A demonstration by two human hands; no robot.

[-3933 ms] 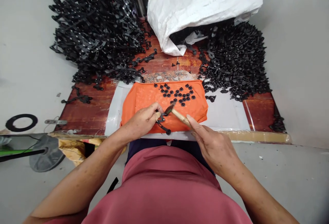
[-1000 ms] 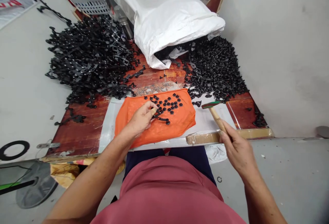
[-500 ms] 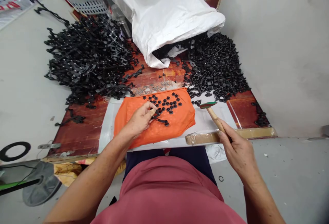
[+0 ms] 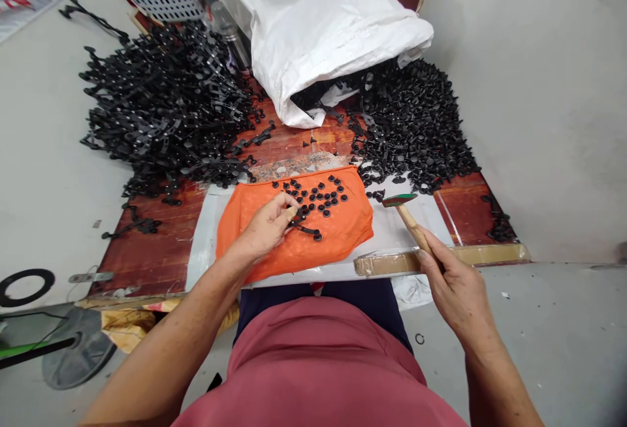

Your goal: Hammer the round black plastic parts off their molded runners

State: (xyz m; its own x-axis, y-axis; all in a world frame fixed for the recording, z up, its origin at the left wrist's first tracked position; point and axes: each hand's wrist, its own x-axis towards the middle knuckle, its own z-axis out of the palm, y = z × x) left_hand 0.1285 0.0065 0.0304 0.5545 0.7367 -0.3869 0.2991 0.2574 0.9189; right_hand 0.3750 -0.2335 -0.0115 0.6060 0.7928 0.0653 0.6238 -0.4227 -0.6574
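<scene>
Holds a black strap (image 4: pixel 307 229) low over the orange cloth (image 4: pixel 274 258), pinched in the left hand (image 4: pixel 269 226) between thumb and forefinger. Has those fingers closed together on one end, covering it from view, and lets the other end, with its round knob, point out to the right — touching the cloth or just above it, cannot tell which.

Grips a hammer (image 4: pixel 414 227) in the right hand (image 4: pixel 455 288), with fingers curled tight around the wooden handle. Holds its partly green head over the white sheet (image 4: pixel 389 237), just to the right of the cloth and well apart from the strap.

Has many small black studs (image 4: pixel 327 205) scattered on the far side of the cloth, some just beside the left fingertips.

Works at a red-brown table (image 4: pixel 157 251), with a taped cardboard strip (image 4: pixel 392 264) along the front edge. Faces a big tangled heap (image 4: pixel 166 107) of black straps at the left and a pile (image 4: pixel 421 126) of small black parts at the right — under and beside the mouth of a white sack (image 4: pixel 333 29). Has a grey basket (image 4: pixel 169 4) behind the tangled heap.
</scene>
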